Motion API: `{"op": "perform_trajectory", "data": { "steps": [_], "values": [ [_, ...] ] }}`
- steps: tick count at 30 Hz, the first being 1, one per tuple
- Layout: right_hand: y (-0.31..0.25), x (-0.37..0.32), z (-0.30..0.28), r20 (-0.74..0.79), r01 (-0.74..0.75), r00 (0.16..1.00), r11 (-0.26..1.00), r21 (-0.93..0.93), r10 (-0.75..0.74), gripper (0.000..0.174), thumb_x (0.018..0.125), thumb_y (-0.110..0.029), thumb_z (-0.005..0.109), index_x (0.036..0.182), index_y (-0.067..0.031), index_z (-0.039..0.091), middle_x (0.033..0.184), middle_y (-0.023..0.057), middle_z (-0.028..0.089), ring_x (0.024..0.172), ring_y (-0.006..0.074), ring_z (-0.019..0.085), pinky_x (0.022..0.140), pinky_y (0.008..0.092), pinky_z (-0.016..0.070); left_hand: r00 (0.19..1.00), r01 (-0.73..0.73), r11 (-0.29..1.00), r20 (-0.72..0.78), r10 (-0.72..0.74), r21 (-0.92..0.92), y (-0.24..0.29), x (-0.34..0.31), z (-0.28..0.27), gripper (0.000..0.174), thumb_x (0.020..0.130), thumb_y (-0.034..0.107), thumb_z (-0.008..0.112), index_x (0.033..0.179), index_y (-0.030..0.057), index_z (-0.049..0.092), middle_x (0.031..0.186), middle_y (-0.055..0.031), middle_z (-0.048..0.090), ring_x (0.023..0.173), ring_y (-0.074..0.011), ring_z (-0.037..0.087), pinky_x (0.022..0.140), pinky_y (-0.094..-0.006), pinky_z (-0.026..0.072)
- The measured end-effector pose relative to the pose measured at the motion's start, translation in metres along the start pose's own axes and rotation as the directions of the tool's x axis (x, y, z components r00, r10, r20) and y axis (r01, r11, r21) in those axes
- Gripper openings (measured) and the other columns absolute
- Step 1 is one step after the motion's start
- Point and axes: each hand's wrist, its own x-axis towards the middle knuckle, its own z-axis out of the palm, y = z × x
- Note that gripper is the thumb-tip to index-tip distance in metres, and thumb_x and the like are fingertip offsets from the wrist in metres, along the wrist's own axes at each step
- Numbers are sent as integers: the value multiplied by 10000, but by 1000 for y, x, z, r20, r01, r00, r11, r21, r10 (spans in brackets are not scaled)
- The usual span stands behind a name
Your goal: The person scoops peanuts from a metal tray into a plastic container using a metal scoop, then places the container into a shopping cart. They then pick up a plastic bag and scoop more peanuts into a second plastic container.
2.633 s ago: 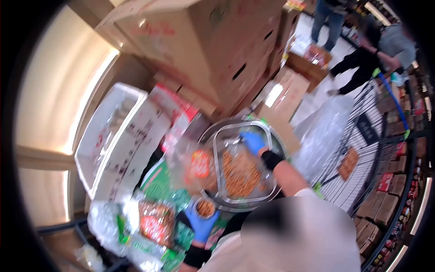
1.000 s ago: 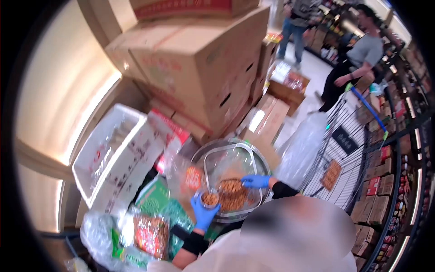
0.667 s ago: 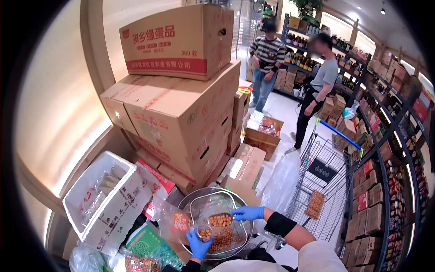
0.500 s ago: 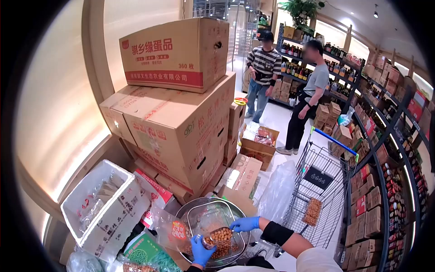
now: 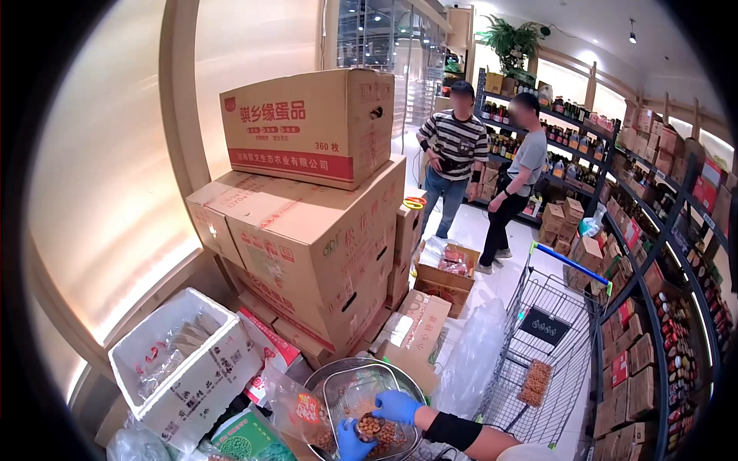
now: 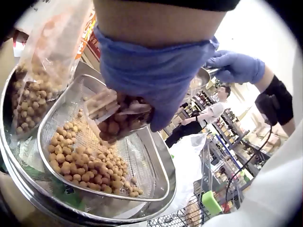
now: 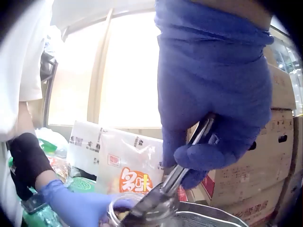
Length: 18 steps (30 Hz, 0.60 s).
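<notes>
In the head view, my gloved left hand (image 5: 352, 439) grips a small clear jar above a wire-mesh basket of round brown nuts. The left wrist view shows this jar (image 6: 116, 118) tilted, with nuts inside, and loose nuts (image 6: 80, 165) heaped on the mesh basket (image 6: 147, 168) below. My gloved right hand (image 7: 213, 85) holds a metal scoop (image 7: 163, 189) by its handle between thumb and fingers. The scoop slants down, its front end right at the jar's mouth. The basket sits within a larger round metal basin (image 5: 311, 376).
A clear bag of nuts with an orange label (image 5: 307, 407) leans at the basin's left. A white foam box (image 5: 192, 392) and stacked cartons (image 5: 307, 230) stand beyond. At the right are a shopping cart (image 5: 553, 346) and shelves. Two people (image 5: 453, 154) stand farther back.
My right hand has lifted a scoop of nuts from the basket and brought it left to the jar. My left hand has moved the jar over the basket. The head view has tilted up.
</notes>
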Motion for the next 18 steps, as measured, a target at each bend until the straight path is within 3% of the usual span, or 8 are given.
{"op": "perform_trajectory", "data": {
  "steps": [1,3,6,10,12,14,15,18],
  "values": [
    [-5,0,2,-96,36,995,989,144,-22,376,806,-375,681,967,-37,649,907,169,673,829,309,656,759,396,510,1000,1,1000,-6,-1,4,-9,-1,7,841,575,152,817,1281,3,385,1123,-213,472,974,-376,519,823,-417,482],
    [-14,0,4,-189,85,981,956,280,-31,372,814,-367,687,983,-38,647,904,161,674,831,289,661,759,380,514,994,102,946,60,-88,-309,-27,-5,22,937,536,204,857,1309,-1,368,1172,-206,474,1045,-360,514,889,-420,464],
    [-25,-5,4,-198,69,980,898,435,20,321,861,-313,665,1022,-37,639,902,130,675,825,226,658,773,336,510,988,152,966,13,-153,-207,-27,-10,19,991,518,219,877,1330,-5,354,1226,-203,470,1107,-345,497,950,-411,439],
    [-36,-12,-3,-297,115,952,804,583,80,229,911,-235,620,1003,-26,635,830,52,636,757,129,592,718,283,488,972,237,924,71,-226,-301,-6,1,-6,1006,529,203,873,1352,-11,337,1263,-213,461,1138,-347,481,971,-402,431],
    [-42,-13,-11,-428,212,895,730,650,122,182,911,-194,624,964,-20,632,796,17,601,733,88,549,683,258,471,972,45,958,-208,-107,-283,30,25,-23,376,731,214,727,972,69,477,872,-53,503,828,-196,532,732,-386,462],
    [-22,-6,-4,-465,264,883,754,601,61,144,915,-156,620,945,-15,623,806,-1,592,741,69,533,674,244,463,974,-222,954,91,208,199,11,34,-20,556,670,319,782,1070,52,503,1033,-125,525,991,-293,515,893,-437,420],
    [-21,-3,-4,-494,289,864,704,649,101,127,925,-145,605,945,-21,622,816,-10,587,746,70,534,661,243,462,988,127,965,-60,-144,-231,26,35,-27,656,615,358,814,1101,52,499,1082,-170,510,998,-348,511,918,-446,416],
    [-57,-29,-47,-460,200,864,699,687,204,140,941,-150,592,1001,-28,626,828,4,604,723,59,524,657,223,453,968,214,917,-53,-245,-337,27,34,-37,809,610,313,833,1267,43,447,1222,-210,410,1182,-378,419,1016,-445,380]
  ]
}}
